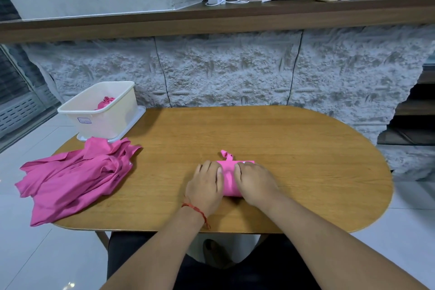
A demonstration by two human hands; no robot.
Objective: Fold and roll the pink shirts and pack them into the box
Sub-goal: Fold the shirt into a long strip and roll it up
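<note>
A tight roll of pink shirt (pixel 229 178) lies in the middle of the wooden table (pixel 294 148), with a small twisted end sticking out at its far side. My left hand (pixel 206 185) and my right hand (pixel 255 182) lie side by side on top of the roll, palms down, fingers curved over it. A loose pile of pink shirts (pixel 73 176) hangs over the table's left edge. The white plastic box (pixel 101 110) stands at the far left corner with one rolled pink shirt (pixel 106 102) inside.
The box sits on its lid (pixel 131 128). A rough stone-look wall (pixel 223 70) rises right behind the table, topped by a wooden ledge (pixel 211 19) with a charger, a phone and dark items. Pale floor tiles surround the table.
</note>
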